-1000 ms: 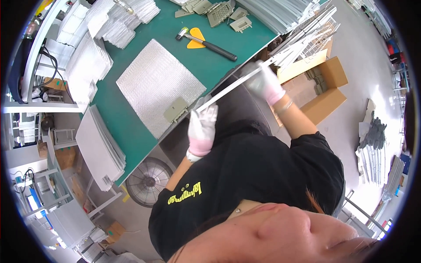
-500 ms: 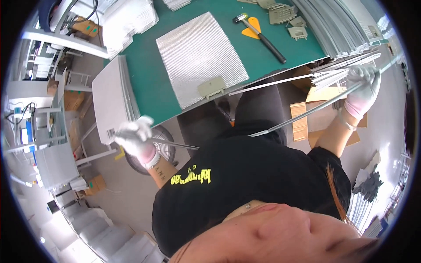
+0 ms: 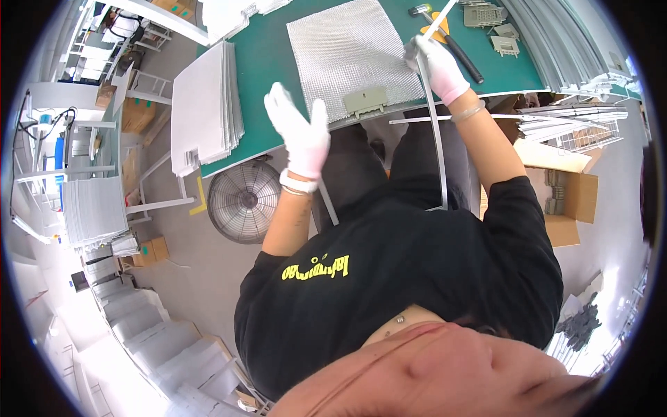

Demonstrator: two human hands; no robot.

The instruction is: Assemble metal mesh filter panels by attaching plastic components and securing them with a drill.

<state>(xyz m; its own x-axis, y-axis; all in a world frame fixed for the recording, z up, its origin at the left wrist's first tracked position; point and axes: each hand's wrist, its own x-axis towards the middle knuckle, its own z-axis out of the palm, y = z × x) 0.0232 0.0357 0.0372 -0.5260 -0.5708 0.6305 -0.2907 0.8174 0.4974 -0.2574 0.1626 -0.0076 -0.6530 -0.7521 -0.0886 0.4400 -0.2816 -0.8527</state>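
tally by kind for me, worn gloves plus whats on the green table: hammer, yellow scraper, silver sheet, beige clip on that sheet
Gloves: 2
Hammer: 1
Scraper: 1
Silver sheet: 1
Beige clip on the sheet: 1
Total: 6

Open tabletop (image 3: 263, 64), panels (image 3: 199, 108) left, bar (image 3: 438, 139) (held) right

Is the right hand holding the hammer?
No, the right hand grips a pale strip while the hammer lies on the table.
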